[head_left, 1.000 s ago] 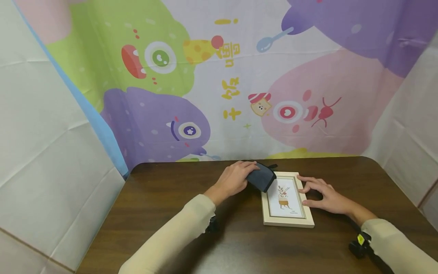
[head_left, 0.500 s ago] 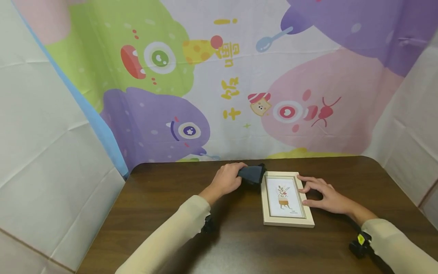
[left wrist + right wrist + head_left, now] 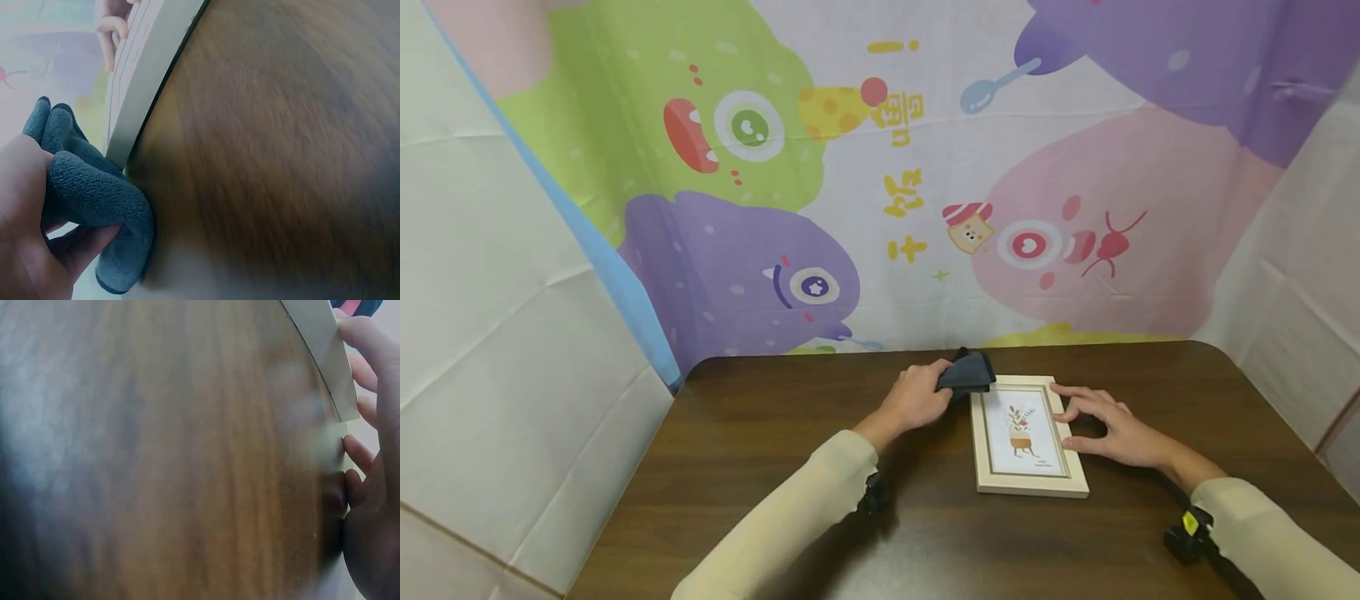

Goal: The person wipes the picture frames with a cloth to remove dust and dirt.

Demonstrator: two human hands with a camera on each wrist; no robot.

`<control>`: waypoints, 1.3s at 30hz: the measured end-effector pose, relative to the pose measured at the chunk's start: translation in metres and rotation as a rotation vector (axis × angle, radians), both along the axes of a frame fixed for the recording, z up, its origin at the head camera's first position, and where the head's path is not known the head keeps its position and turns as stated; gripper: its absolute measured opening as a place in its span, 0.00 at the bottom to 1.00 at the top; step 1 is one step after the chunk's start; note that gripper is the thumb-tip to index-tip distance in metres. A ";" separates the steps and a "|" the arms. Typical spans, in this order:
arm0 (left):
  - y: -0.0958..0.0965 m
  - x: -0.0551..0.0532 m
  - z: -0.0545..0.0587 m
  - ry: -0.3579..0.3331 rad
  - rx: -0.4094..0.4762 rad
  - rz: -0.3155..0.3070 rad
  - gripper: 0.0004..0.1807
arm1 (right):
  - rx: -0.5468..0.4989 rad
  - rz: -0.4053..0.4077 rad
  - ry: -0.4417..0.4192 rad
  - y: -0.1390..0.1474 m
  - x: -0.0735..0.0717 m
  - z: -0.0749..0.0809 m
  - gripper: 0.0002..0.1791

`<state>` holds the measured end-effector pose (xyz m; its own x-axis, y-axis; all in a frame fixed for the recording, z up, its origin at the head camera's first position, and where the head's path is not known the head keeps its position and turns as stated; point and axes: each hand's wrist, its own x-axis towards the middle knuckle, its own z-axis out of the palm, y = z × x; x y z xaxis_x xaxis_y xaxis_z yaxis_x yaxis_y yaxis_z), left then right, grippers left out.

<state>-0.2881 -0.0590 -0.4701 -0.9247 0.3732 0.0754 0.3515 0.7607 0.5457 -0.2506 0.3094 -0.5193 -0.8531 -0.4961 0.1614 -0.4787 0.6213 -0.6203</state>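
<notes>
My left hand [image 3: 916, 398] grips a folded dark blue-grey cloth [image 3: 967, 372]. The cloth touches the upper left corner of a cream picture frame [image 3: 1032, 486], which lies flat and shows a plant-in-a-pot print. In the left wrist view the fleecy cloth [image 3: 100, 187] bunches between thumb and fingers, against the end of the frame's side [image 3: 140, 81]. On the frame's right edge rest the fingertips and thumb of my right hand [image 3: 1116, 429]. The right wrist view shows these fingers [image 3: 365, 359] against the frame's side [image 3: 322, 344]; the lower fingers are partly hidden.
The brown wooden table [image 3: 760, 467] has its back edge just behind the cloth. A cartoon-printed curtain [image 3: 895, 308] hangs behind it, and pale panels [image 3: 512, 333] stand at both sides. Each forearm wears a wrist camera [image 3: 1186, 537].
My left hand moved left off the frame with the cloth, then came back right to its upper left corner, the cloth now more bunched. The right hand and frame stayed put.
</notes>
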 end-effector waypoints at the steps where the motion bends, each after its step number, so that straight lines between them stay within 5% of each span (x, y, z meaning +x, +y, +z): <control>1: 0.002 0.000 -0.001 -0.005 -0.002 -0.003 0.24 | 0.001 0.000 -0.004 0.000 0.000 0.000 0.13; 13: 0.010 0.002 -0.005 -0.014 -0.089 -0.040 0.28 | 0.006 0.004 0.010 -0.002 -0.002 0.002 0.13; 15: 0.008 -0.010 -0.024 0.013 -0.082 -0.048 0.27 | 0.004 0.009 0.011 -0.003 -0.003 0.002 0.13; 19: 0.006 -0.017 -0.038 0.044 -0.106 -0.060 0.27 | 0.000 0.013 0.009 -0.003 -0.002 0.003 0.13; 20: 0.005 -0.023 -0.051 0.081 -0.115 -0.067 0.27 | 0.000 0.013 0.008 -0.003 -0.002 0.002 0.13; 22: 0.004 -0.019 -0.047 0.065 -0.121 -0.075 0.28 | 0.000 0.012 0.010 -0.003 -0.001 0.001 0.13; 26: 0.003 -0.033 -0.078 0.119 -0.127 -0.103 0.28 | -0.007 0.011 0.012 -0.002 0.000 -0.001 0.14; 32: 0.000 -0.014 -0.067 0.140 -0.162 -0.164 0.27 | -0.019 0.015 0.022 -0.001 -0.001 -0.002 0.14; 39: -0.002 0.038 -0.014 0.109 -0.187 -0.208 0.26 | -0.027 0.023 0.039 0.001 0.000 -0.002 0.15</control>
